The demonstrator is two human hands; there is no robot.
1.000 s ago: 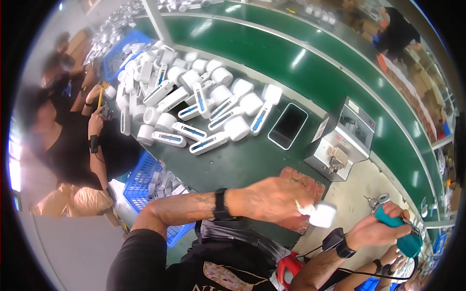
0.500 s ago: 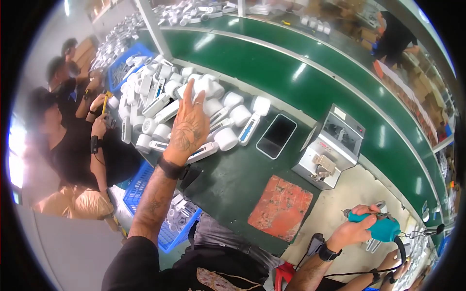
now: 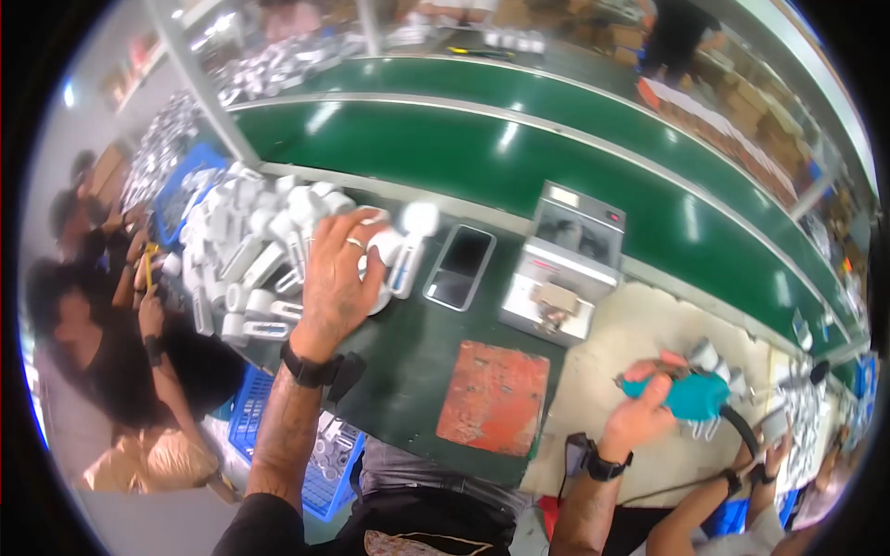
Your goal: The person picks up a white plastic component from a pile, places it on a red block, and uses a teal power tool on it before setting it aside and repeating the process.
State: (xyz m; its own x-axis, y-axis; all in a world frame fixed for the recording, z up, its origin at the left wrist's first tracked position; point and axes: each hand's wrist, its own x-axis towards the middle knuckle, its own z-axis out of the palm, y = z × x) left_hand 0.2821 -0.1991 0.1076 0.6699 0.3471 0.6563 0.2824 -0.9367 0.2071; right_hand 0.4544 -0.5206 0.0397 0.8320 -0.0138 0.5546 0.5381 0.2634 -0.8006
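My left hand [image 3: 332, 289] reaches over the near side of a pile of white round-headed handheld units [image 3: 255, 227]. Its fingers and thumb curl around one white round-headed unit [image 3: 387, 243], whose lower part the hand partly hides. Just right of it stands another unit with a blue-marked handle [image 3: 405, 264]. My right hand [image 3: 640, 419] is wrapped around a teal power screwdriver [image 3: 697, 397], held level over the pale bench top at the right. A dark cable runs from the driver's rear end.
A phone [image 3: 461, 267] lies beside a grey boxy machine [image 3: 565, 264]. Nearer me is a worn red plate [image 3: 493, 398]. Blue baskets [image 3: 248, 408] stand below the bench at left. Co-workers sit at left [image 3: 111, 352] and lower right. A green conveyor [image 3: 445, 139] runs behind.
My left hand's fingers have gone from stretched out to curled around a white unit at the pile's right side. My right hand still holds the screwdriver. The whole view has shifted.
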